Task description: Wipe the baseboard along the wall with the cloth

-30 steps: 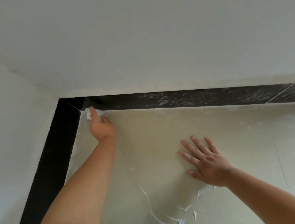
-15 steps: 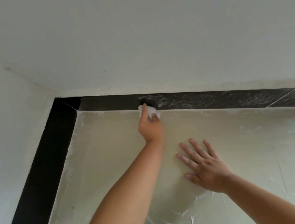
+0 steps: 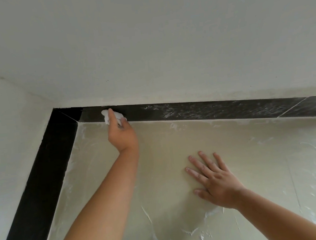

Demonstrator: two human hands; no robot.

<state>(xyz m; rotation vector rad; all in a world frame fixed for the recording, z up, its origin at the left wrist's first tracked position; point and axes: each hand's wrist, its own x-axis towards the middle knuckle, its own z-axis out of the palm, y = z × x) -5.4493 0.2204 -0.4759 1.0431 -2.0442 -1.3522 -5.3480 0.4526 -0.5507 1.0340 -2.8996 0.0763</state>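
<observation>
Baseboard (image 3: 200, 110) in glossy black runs along the foot of the pale wall (image 3: 147, 45); a second black length meets it at the corner and runs down the left side; the stretch right of the cloth is streaked with whitish dusty smears, while the short stretch between the cloth and the corner looks darker and cleaner; a thin pale joint line crosses the baseboard far to the right. Cloth (image 3: 115, 116), small, white and crumpled, lies pressed against the baseboard a little right of the corner; the left hand (image 3: 122, 134) grips it, fingers curled round it with one finger stretched up over its top. The right hand (image 3: 215, 181) lies flat on the cream floor (image 3: 166, 166) below the baseboard, fingers straight and spread, holding nothing; the floor carries white swirled smears.
</observation>
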